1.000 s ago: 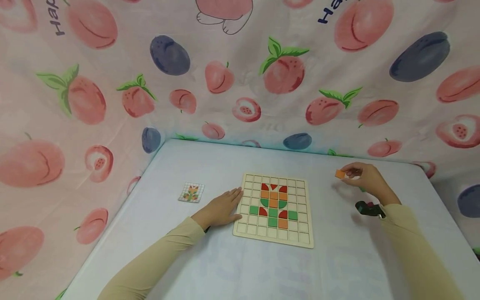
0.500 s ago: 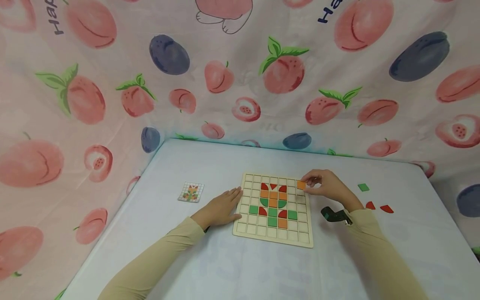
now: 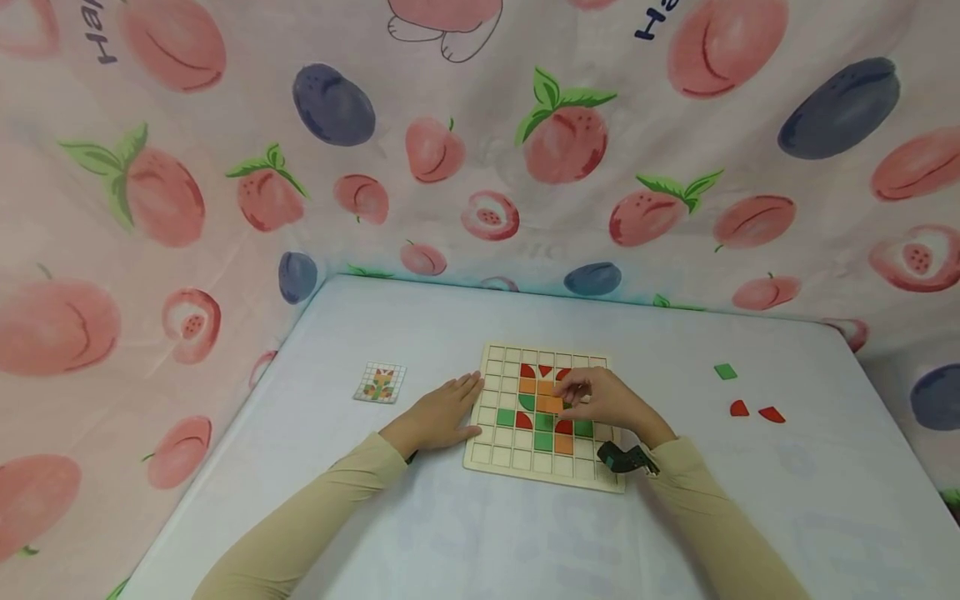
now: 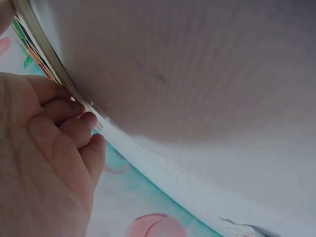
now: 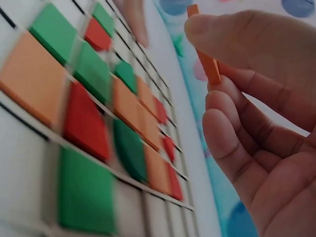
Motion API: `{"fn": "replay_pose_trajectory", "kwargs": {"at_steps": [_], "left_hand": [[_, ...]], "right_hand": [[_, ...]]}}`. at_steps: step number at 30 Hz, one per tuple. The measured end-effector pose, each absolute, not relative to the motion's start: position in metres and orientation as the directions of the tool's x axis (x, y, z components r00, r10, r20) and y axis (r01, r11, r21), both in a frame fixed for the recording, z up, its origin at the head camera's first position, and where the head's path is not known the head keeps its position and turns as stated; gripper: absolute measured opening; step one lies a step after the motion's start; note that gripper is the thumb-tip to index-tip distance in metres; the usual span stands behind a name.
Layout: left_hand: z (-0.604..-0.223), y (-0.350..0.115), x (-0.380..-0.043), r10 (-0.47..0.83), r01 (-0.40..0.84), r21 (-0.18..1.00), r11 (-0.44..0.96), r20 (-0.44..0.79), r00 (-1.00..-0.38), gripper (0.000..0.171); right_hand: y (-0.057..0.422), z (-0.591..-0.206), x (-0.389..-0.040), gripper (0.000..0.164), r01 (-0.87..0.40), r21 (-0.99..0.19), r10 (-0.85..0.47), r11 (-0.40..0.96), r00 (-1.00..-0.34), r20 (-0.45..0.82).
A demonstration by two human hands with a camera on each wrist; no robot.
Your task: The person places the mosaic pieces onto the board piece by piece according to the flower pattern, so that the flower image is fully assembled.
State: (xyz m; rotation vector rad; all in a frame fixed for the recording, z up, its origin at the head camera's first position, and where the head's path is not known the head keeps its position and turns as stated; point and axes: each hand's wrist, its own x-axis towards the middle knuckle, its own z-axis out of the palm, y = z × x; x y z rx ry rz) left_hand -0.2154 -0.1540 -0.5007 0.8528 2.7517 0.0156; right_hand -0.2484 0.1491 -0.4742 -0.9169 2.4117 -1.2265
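Note:
A pale wooden grid board [image 3: 495, 455] lies on the table, with red, orange and green tiles set in its squares as a flower-like pattern. My left hand [image 3: 435, 412] rests at the board's left edge, fingertips against the rim; the left wrist view shows its fingers [image 4: 74, 123] along that edge. Over the middle of the board, my right hand [image 3: 603, 400] pinches an orange square tile [image 5: 207, 59] between thumb and fingers. In the right wrist view the tile is seen edge-on, raised above the board. The right hand hides some of the pattern's right side in the head view.
Left of the board lies a small card [image 3: 380, 382] printed with a similar pattern on a grid. Off to the right are a loose green tile [image 3: 725, 372], a red piece [image 3: 738, 408] and another red piece [image 3: 772, 414]. Fruit-print cloth [image 3: 450, 100] hangs behind the table.
My right hand has carried the orange tile leftward from the right of the table to over the board's middle. The left hand keeps its place at the board's edge.

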Motion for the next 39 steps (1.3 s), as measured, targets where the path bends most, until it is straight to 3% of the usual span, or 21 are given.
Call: {"fn": "replay_pose_trajectory", "kwargs": {"at_steps": [6,14,39], "left_hand": [[-0.501,-0.154,-0.216,0.566,0.56,0.097,0.823,-0.236,-0.79,0.079],[-0.501,-0.154,-0.217,0.556,0.556,0.078,0.828,-0.249,-0.793,0.08],[-0.497,-0.154,-0.214,0.562,0.559,0.084,0.825,-0.228,-0.796,0.078]], "right_hand": [[0.133,-0.485,-0.24,0.021,-0.377,-0.834,-0.69,0.402,-0.724,-0.005],[0.114,-0.492,-0.236,0.02,-0.459,-0.797,-0.748,0.392,-0.664,0.015],[0.104,-0.495,-0.235,0.022,-0.505,-0.718,-0.749,0.479,-0.661,-0.035]]}}
